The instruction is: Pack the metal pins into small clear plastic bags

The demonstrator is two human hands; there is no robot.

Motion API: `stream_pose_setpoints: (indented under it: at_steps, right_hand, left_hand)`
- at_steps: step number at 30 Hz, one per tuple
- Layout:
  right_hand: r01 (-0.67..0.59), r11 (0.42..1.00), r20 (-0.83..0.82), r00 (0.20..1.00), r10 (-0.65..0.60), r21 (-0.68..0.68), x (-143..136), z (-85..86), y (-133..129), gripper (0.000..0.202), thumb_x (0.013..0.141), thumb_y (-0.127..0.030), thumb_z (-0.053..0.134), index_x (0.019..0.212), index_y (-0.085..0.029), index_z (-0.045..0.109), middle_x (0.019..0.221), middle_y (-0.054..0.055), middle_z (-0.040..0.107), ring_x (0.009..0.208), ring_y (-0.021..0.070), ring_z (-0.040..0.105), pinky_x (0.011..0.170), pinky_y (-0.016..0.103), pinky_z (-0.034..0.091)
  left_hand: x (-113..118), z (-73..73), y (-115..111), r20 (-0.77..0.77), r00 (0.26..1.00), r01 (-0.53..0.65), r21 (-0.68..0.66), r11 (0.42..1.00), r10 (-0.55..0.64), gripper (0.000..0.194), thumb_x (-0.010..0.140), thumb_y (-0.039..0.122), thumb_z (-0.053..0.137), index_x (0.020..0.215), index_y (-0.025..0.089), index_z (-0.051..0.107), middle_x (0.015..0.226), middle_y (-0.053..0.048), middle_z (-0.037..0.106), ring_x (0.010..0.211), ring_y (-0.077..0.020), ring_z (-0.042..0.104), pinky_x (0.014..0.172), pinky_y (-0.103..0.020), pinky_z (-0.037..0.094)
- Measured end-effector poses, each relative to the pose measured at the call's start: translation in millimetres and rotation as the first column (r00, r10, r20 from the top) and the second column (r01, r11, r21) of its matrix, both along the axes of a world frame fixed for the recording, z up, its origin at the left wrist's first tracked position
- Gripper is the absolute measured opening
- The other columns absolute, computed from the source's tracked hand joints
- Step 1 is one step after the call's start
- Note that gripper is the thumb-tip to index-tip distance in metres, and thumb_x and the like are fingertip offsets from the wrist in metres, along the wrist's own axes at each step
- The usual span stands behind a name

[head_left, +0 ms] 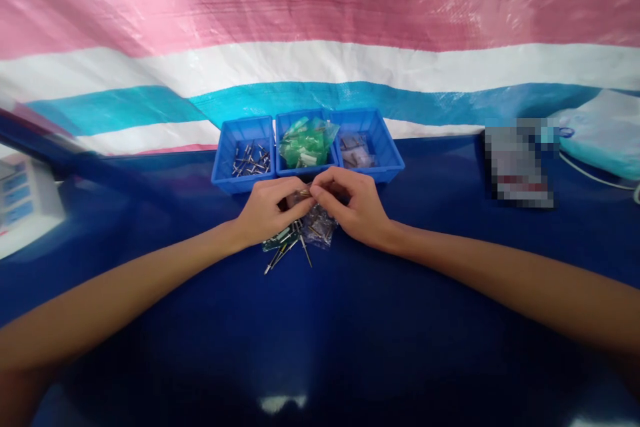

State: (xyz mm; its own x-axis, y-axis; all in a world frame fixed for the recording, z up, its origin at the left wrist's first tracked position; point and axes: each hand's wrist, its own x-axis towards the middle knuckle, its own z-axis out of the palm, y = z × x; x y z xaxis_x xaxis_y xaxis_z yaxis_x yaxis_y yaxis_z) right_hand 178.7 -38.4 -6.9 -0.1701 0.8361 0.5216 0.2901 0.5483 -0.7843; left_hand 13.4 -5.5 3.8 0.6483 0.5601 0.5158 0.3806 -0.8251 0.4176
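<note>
Left hand, right hand — pinching small part

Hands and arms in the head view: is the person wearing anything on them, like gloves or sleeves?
Nothing is worn as far as the frame shows. The left hand and right hand are bare, without gloves, rings or a watch, and both forearms are uncovered, with no sleeves in view.

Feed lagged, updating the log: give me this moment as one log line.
left hand: pinching small part | right hand: pinching same part | under hands: clear bag, loose rivets | behind: three blue bins
</note>
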Motion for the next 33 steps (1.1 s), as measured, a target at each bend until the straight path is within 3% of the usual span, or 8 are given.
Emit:
stream_pose_setpoints:
  at_steps: [16,25,33]
  right_hand:
    - [-0.014,0.999,0.006,1.000,0.014,0.045,0.4,0.9,-3.9,0.008,0.083,-0.018,0.050,0.077,-0.016,0.055,0.065,-0.001,0.053,0.055,0.0081,0.047,0.051,0.021,0.038]
    - [0.014,1.000,-0.049,0.999,-0.014,0.015,1.8,0.3,-5.2,0.008,0.084,-0.022,0.051,0.079,-0.017,0.054,0.067,-0.001,0.051,0.057,0.0088,0.049,0.053,0.022,0.040]
    - [0.060,0.991,-0.035,0.998,-0.057,0.116,1.6,3.7,-5.1,0.009,0.085,-0.019,0.049,0.081,-0.018,0.057,0.075,0.001,0.054,0.065,0.0110,0.051,0.054,0.023,0.040]
  left_hand:
    - [-0.8,1.4,-2.7,0.059,0.998,0.030,0.045,0.999,-0.033,0.017,0.082,0.025,0.052,0.070,0.014,0.057,0.054,0.003,0.052,0.045,-0.0050,0.043,0.045,-0.017,0.036]
    - [-2.3,0.9,-2.8,0.128,0.992,-0.025,0.072,0.997,0.015,0.015,0.082,0.022,0.054,0.070,0.014,0.058,0.058,0.001,0.059,0.050,-0.0065,0.053,0.049,-0.018,0.041]
    - [-2.1,0.9,-2.5,0.101,0.995,-0.030,0.060,0.998,0.024,0.013,0.083,0.023,0.052,0.077,0.014,0.059,0.062,0.001,0.061,0.052,-0.0067,0.055,0.050,-0.018,0.043]
